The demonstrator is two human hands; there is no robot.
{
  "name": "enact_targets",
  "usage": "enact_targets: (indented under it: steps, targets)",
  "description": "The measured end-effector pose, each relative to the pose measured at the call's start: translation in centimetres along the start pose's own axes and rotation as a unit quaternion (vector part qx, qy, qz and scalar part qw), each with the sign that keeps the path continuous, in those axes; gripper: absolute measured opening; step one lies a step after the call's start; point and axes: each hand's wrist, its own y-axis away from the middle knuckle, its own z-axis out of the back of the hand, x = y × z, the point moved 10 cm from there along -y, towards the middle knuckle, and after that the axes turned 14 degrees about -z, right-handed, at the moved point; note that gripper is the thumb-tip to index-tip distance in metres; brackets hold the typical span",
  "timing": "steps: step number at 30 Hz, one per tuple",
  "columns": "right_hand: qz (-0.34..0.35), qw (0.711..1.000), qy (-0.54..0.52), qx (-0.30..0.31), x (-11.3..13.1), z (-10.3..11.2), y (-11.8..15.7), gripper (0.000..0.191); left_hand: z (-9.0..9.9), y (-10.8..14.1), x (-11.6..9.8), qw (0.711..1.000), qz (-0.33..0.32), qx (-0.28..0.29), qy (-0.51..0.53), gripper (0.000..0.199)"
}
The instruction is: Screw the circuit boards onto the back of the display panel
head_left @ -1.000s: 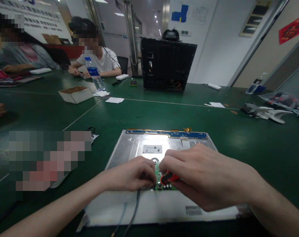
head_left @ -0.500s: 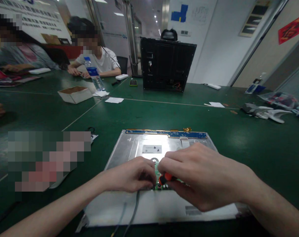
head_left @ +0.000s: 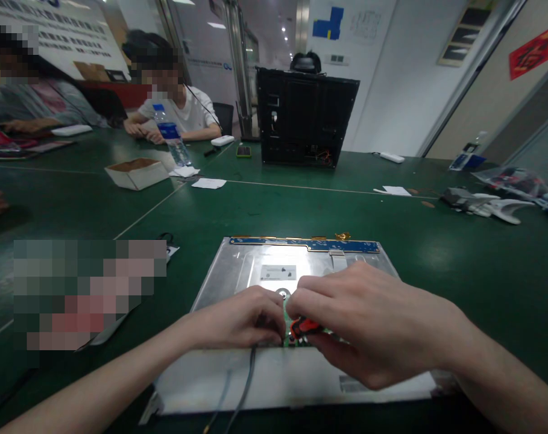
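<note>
My right hand (head_left: 368, 322) is closed round a screwdriver (head_left: 306, 327) with an orange-red and black handle; its tip is hidden. The tool is over a small green circuit board (head_left: 286, 310) on the back of a silver display panel (head_left: 219, 277). Beside it my left hand (head_left: 251, 319) is closed at the board's left edge, fingertips bent down. A black cable (head_left: 249, 380) runs from beneath those fingers toward me, and they seem to pinch its end. Along the panel's far edge lies a blue circuit strip (head_left: 301, 244).
Left of the panel lies a blurred-out flat item (head_left: 90, 295). Farther back are an open white box (head_left: 138, 175), a water bottle (head_left: 174, 144) and a large black screen housing (head_left: 307, 117). A grey-white tool (head_left: 486, 204) lies right. Two people sit at the far left.
The screwdriver handle has turned a little in my right hand, showing more orange-red. Both hands stay at the same spot on the board.
</note>
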Motion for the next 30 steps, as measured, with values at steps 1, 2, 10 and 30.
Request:
enact_targets:
  steps: [1, 2, 10, 30]
  targets:
    - [-0.001, 1.0, 0.005, -0.004, -0.03, -0.04, -0.07, 0.013, 0.07, -0.03, -0.11, 1.0, -0.003, -0.004, 0.006, 0.012]
    - [-0.005, 1.0, 0.01, -0.009, -0.13, -0.09, -0.16, 0.009, 0.18, -0.09, -0.28, 1.0, -0.009, -0.009, 0.009, 0.012]
    - [-0.031, 0.999, 0.016, 0.005, -0.83, -0.14, -0.14, 0.01, 0.47, -0.39, -1.01, 0.999, -0.027, -0.021, -0.018, 0.01]
    - [-0.018, 0.999, 0.029, 0.002, -0.3, -0.19, 0.04, 0.024, 0.58, -0.22, -0.75, 0.999, -0.026, -0.042, -0.004, 0.009]
